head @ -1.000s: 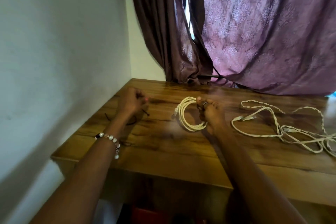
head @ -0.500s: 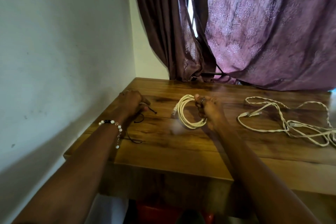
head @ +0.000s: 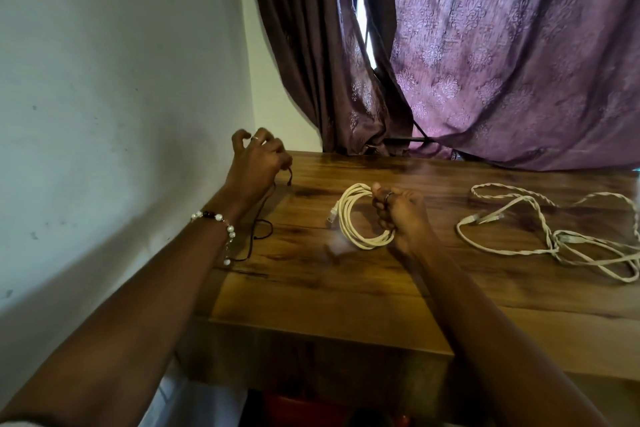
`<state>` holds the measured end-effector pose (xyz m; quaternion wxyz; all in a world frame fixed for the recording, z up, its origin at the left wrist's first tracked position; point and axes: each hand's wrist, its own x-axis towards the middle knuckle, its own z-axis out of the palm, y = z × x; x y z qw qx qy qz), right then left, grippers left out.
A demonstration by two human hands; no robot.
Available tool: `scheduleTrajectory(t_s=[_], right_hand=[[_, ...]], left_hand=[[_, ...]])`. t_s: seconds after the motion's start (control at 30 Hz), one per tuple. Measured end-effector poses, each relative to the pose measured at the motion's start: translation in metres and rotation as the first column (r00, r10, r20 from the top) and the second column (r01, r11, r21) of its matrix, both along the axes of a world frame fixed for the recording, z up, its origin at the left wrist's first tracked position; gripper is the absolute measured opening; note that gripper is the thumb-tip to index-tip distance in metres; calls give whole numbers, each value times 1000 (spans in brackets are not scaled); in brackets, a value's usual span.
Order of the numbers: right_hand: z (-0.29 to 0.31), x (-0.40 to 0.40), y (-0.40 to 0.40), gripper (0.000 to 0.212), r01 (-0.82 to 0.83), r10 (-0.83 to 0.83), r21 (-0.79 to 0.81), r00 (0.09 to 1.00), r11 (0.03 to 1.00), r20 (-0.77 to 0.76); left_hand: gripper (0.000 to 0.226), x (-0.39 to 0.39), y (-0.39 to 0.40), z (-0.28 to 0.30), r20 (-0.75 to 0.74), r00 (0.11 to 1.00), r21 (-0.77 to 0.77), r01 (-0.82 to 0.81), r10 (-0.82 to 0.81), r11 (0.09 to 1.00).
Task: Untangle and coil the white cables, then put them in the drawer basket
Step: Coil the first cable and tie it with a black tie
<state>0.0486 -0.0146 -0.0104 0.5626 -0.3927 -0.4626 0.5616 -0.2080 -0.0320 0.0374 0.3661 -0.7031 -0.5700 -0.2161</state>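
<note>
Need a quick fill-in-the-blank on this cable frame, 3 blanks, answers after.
1. The right hand grips the coiled white cable; the tangled white cables lie to its ____.
2. The left hand pinches a thin ____ cord.
3. The left wrist wears a beaded ____.

Answers: right; black; bracelet

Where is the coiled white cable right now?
In the head view the coil is near the middle of the table, held in the right hand. The tangled cables lie to its right, the left hand to its left.
</note>
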Motion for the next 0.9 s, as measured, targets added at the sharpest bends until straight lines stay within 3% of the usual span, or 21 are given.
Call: scheduleTrajectory(t_s=[0.1, 0.23, 0.33, 0.43, 0.47, 0.53, 0.63, 0.77, 0.9], right_hand=[[2, 4, 1, 30, -7, 7, 0, 1000, 1000, -15], [5, 13, 2, 28, -2, 2, -2, 999, 1000, -34], [9, 23, 4, 25, 16, -16, -9, 999, 1000, -44], [14, 35, 6, 27, 77, -77, -9, 995, 997, -63], [16, 39, 6, 26, 102, -103, -9, 992, 995, -73], [21, 46, 9, 27, 147, -147, -4, 984, 989, -101], [30, 55, 13, 25, 263, -260, 34, 962, 964, -88], [37, 63, 21, 27, 387, -376, 132, 921, 913, -98], [39, 71, 29, 22, 425, -416, 183, 905, 887, -85]], left_hand=[[16, 11, 3, 23, -100, 993, 182, 84, -67, 980], [17, 32, 6, 42, -101, 985, 275, 163, -140, 948], [9, 50, 7, 44, -11, 974, 271, 220, -225, 937], [9, 70, 10, 45, 207, 911, 251, 302, -356, 920], [12, 78, 8, 46, 339, 847, 232, 347, -410, 909], [11, 97, 3, 53, 633, 637, 176, 435, -440, 883], [10, 126, 1, 58, 892, 387, 10, 503, -235, 864], [17, 168, 3, 47, 988, 78, -153, 667, 135, 729], [10, 209, 16, 23, 962, -112, -125, 633, 251, 764]])
